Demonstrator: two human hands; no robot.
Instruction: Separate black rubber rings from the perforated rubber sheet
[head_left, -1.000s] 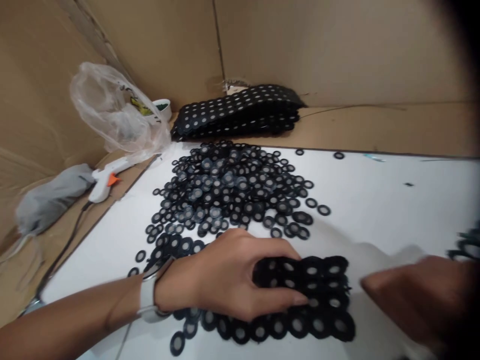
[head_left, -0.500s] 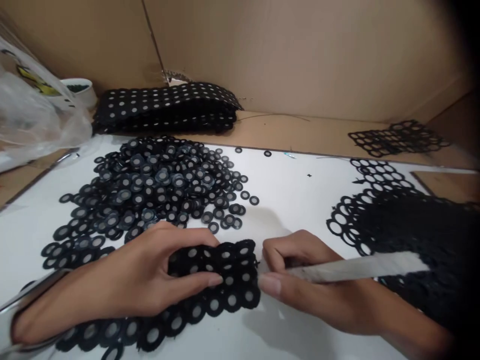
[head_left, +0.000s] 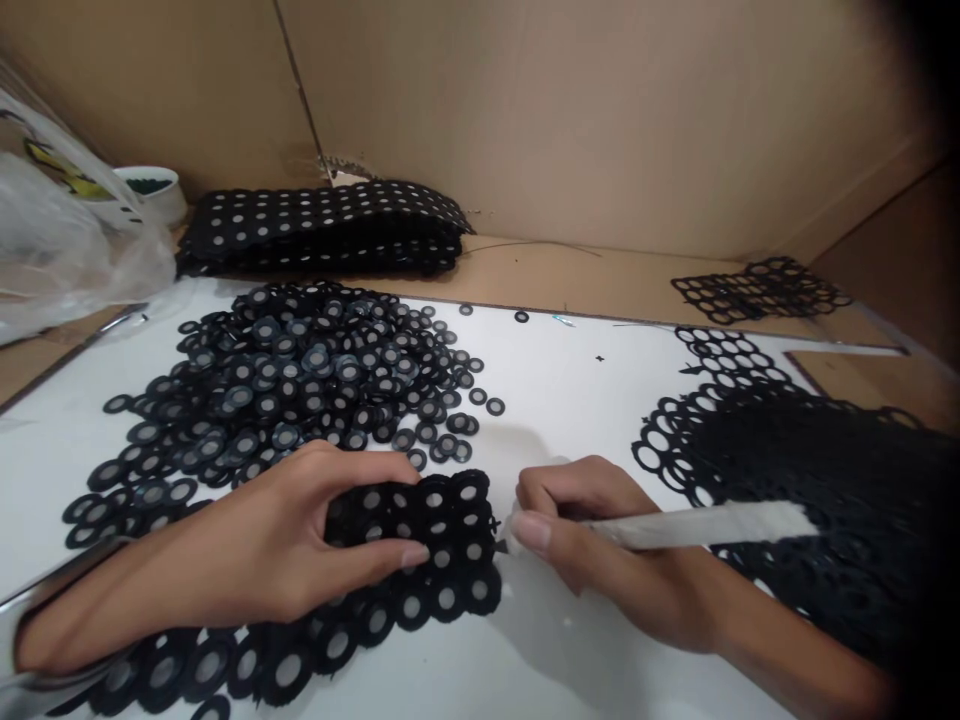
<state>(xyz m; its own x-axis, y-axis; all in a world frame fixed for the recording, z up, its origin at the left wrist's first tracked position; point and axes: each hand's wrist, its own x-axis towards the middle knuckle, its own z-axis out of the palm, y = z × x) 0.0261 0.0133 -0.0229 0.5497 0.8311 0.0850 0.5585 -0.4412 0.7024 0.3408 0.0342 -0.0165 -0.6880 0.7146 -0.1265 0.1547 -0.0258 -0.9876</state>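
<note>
Left hand (head_left: pixel 247 550) pressing ring sheet (head_left: pixel 420 560) flat at counter (head_left: pixel 570 400) front edge; right hand (head_left: pixel 592 545) gripping white tool (head_left: pixel 705 525). Loose rings (head_left: pixel 300 385) heaped behind; uncut stack (head_left: pixel 322 225) remaining.

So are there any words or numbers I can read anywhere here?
None can be read.
The plastic bag has a yellow and black print, too blurred and crumpled to read.
The black rings, cardboard wall and white stick show no writing.
</note>
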